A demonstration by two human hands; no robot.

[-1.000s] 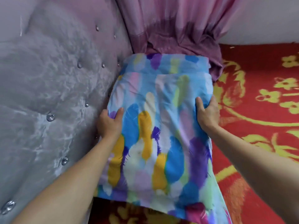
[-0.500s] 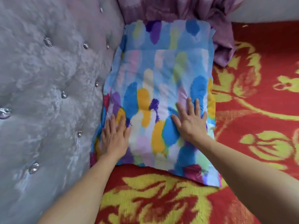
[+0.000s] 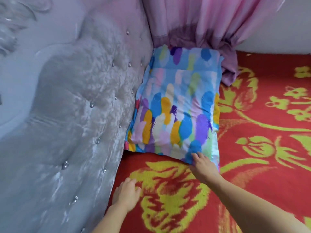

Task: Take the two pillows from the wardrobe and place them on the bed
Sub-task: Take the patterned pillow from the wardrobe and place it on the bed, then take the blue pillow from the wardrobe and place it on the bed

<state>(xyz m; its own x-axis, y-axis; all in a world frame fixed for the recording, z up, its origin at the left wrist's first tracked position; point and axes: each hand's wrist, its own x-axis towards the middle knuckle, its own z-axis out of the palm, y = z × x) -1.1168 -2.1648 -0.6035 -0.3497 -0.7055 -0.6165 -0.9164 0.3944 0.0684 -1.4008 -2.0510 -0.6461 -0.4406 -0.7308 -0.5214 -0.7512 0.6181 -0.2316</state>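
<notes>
A pillow (image 3: 178, 105) in a blue case with coloured feather shapes lies flat on the bed (image 3: 262, 165), tucked into the corner against the headboard. My right hand (image 3: 202, 163) rests with spread fingers on the pillow's near right corner, holding nothing. Apart from the pillow, my left hand (image 3: 126, 193) lies on the red and yellow bedspread below its near edge, fingers loosely curled and empty. Only this one pillow shows; no wardrobe is in view.
A grey tufted headboard (image 3: 70, 125) with shiny buttons fills the left side. A pink-purple curtain (image 3: 210, 31) hangs behind the pillow, its bunched end (image 3: 229, 71) lying on the bed by the pillow's far right corner. A pale wall (image 3: 289, 31) runs along the right.
Both hands set the pillow down, pressed it flat, then drew back toward me. The left hand has come off onto the bedspread; the right slid to the near corner.
</notes>
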